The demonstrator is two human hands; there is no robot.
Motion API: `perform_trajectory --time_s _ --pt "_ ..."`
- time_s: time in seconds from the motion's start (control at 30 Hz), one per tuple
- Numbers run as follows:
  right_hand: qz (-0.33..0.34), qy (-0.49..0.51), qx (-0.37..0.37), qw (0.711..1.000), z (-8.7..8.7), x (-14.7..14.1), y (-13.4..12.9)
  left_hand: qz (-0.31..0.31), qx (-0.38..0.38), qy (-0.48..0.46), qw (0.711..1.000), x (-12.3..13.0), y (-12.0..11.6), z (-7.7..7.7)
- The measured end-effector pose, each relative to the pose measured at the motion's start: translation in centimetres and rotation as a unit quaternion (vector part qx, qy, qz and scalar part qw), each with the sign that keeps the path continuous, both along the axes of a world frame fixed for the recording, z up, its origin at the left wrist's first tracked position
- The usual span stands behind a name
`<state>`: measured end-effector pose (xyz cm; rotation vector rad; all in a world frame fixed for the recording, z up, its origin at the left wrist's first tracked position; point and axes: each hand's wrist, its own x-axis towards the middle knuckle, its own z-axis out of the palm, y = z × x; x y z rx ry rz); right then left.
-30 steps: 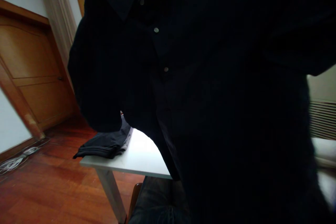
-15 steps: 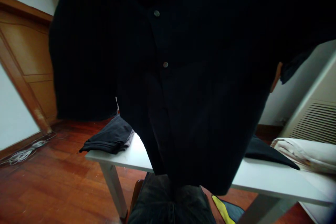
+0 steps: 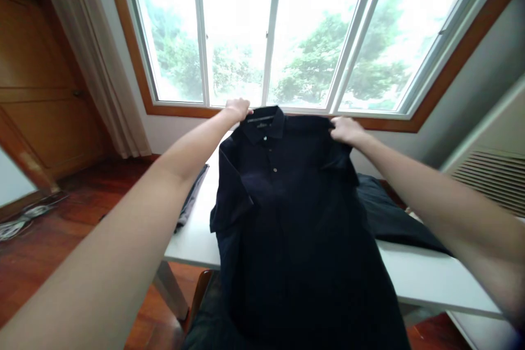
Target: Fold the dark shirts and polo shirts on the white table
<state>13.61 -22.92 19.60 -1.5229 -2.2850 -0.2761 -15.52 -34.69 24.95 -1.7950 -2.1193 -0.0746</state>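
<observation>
A black short-sleeved polo shirt (image 3: 283, 213) with a collar and small buttons is stretched out before me, its front facing me. My left hand (image 3: 239, 106) is closed on the shoulder beside the collar. On the other side my right hand (image 3: 346, 130) grips the opposite shoulder near the sleeve. Both arms reach far forward. The shirt's body spreads over the white table (image 3: 192, 243), and its lower part hangs down over my lap at the near edge.
Dark folded clothing (image 3: 192, 197) lies on the table's left end. Another dark garment (image 3: 402, 224) rests at the right. Beyond the table is a wide window (image 3: 266, 38). White cables (image 3: 24, 221) lie on the floor at left, and a vented unit (image 3: 496, 175) stands at right.
The shirt, held up close and filling the view, has moved forward and down toward the table. Both hands and arms have come into view, and the camera has tilted up.
</observation>
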Motion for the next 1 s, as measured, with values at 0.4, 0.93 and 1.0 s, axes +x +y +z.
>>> perform_trajectory --time_s 0.4,0.93,1.0 --pt "0.048 -0.091 -0.25 0.963 -17.7 0.3 10.7 -0.031 -0.274 -0.044 0.96 -1.2 4.5 -21.2" --pt "-0.005 -0.033 -0.23 0.973 -23.9 -7.0 16.3 0.06 -0.2 -0.13 0.969 -10.0 11.1 -24.0" --pt "-0.012 -0.022 -0.224 0.974 -24.0 -7.4 17.1 0.058 -0.184 -0.126 0.973 -10.6 12.2 -24.3"
